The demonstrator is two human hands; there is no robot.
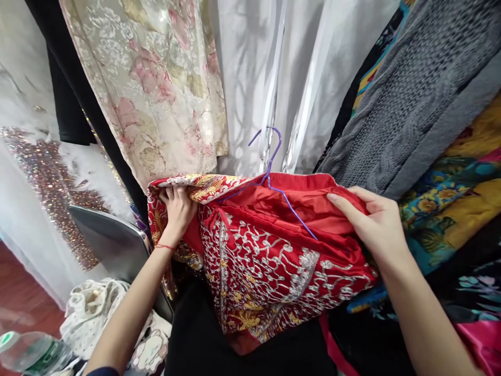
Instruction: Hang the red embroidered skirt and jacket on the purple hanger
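Note:
A red embroidered garment (pixel 270 261) with silver and gold patterns spreads in front of me, its smooth red lining showing along the top. Inside its opening sits a purple wire hanger (pixel 269 172), the hook sticking up and one arm lying over the lining. My left hand (pixel 178 209) is closed on the garment's left edge, with the fingertips partly tucked under the patterned fold. At the opposite end, my right hand (pixel 371 224) pinches the red lining between thumb and fingers. The hanger's far left arm is partly hidden by cloth.
Behind hang a pale floral dress (pixel 164 89), white sheer cloth (pixel 250 68), a grey cable knit (pixel 415 94) and a yellow-blue floral garment (pixel 442 203). To the left are a grey chair back (pixel 105 243), a white cloth bundle (pixel 88 308) and a plastic bottle (pixel 35 352).

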